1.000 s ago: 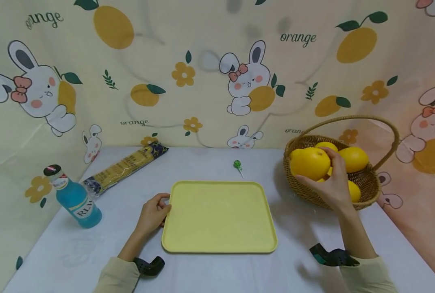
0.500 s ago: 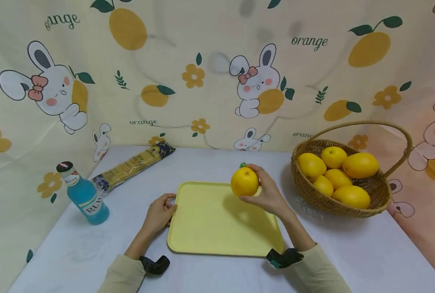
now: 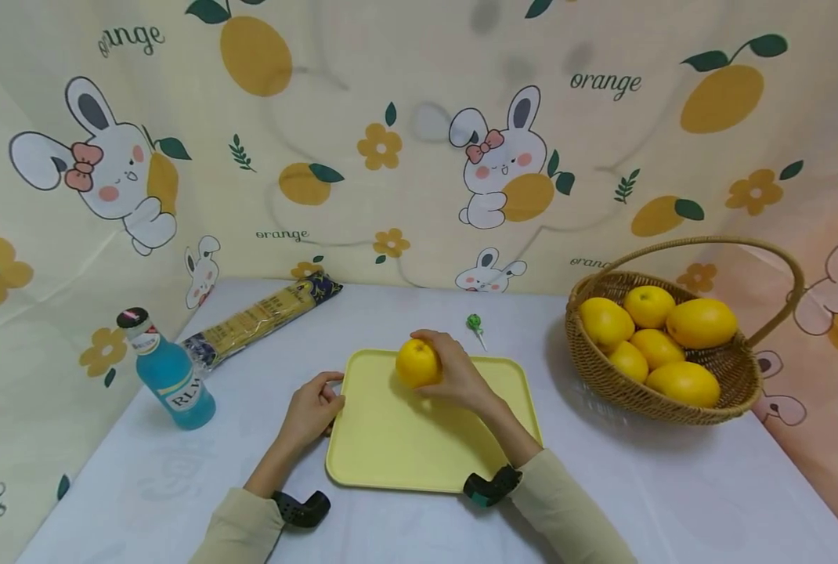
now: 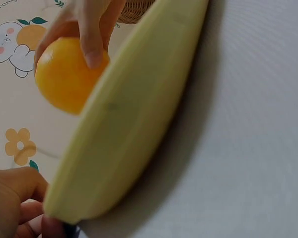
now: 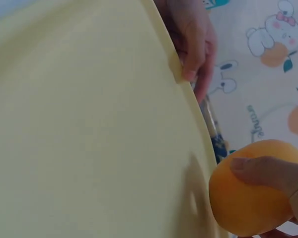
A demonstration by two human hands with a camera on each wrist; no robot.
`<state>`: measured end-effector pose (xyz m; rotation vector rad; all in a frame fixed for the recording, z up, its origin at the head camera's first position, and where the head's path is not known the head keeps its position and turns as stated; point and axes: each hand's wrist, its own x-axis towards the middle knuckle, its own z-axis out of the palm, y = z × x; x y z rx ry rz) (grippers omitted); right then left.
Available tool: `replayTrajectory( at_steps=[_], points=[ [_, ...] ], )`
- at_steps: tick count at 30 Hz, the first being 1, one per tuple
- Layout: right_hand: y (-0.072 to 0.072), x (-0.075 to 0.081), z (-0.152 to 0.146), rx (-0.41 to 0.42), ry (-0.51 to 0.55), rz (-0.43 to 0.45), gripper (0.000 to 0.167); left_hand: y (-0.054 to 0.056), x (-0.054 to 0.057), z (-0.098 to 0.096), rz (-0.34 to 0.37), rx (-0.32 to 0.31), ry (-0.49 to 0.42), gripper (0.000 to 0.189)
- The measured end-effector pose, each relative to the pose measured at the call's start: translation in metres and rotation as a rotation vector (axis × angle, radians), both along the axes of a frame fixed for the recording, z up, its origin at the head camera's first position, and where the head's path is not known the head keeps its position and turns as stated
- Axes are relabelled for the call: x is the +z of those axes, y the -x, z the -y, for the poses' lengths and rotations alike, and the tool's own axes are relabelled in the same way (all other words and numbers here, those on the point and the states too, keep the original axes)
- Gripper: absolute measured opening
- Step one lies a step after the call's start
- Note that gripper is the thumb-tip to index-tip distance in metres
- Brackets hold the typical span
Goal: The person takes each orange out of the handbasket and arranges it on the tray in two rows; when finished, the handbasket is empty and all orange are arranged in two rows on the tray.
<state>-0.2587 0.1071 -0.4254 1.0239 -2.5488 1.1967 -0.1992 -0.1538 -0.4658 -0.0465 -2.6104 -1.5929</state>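
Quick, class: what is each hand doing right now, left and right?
Left hand: fingers on the edge of the tray, thumb on its rim.
Right hand: closed around an orange, over the tray.

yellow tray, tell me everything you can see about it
The yellow tray is a flat rectangle with rounded corners and a low raised rim, pale matte yellow, plastic by its look. It lies level on the white table, long side toward the person. The left hand holds its left edge. The right hand grips an orange over its far part; whether the fruit touches it is unclear.
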Motion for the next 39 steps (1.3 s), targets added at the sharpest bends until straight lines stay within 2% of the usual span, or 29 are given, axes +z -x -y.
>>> replayTrajectory(
  at_steps=[5, 11, 21, 33, 39],
  points=[
    [0.003, -0.005, 0.022, 0.001, -0.04, 0.009, 0.084, 0.0, 0.0, 0.001, 0.003, 0.007, 0.002, 0.04],
    [0.004, -0.005, 0.043, -0.024, -0.032, 0.043, 0.083, 0.001, -0.001, 0.0, -0.004, -0.002, 0.015, 0.04],
    [0.011, -0.008, 0.07, -0.042, -0.043, 0.026, 0.085, 0.002, -0.001, 0.001, -0.014, 0.004, 0.011, 0.039],
    [0.013, -0.01, 0.084, -0.071, -0.039, 0.034, 0.085, -0.001, -0.004, -0.001, -0.014, 0.018, 0.0, 0.039],
    [0.014, -0.011, 0.086, -0.079, -0.034, 0.052, 0.091, 0.001, -0.002, 0.001, -0.02, 0.016, 0.009, 0.038]
  ],
)
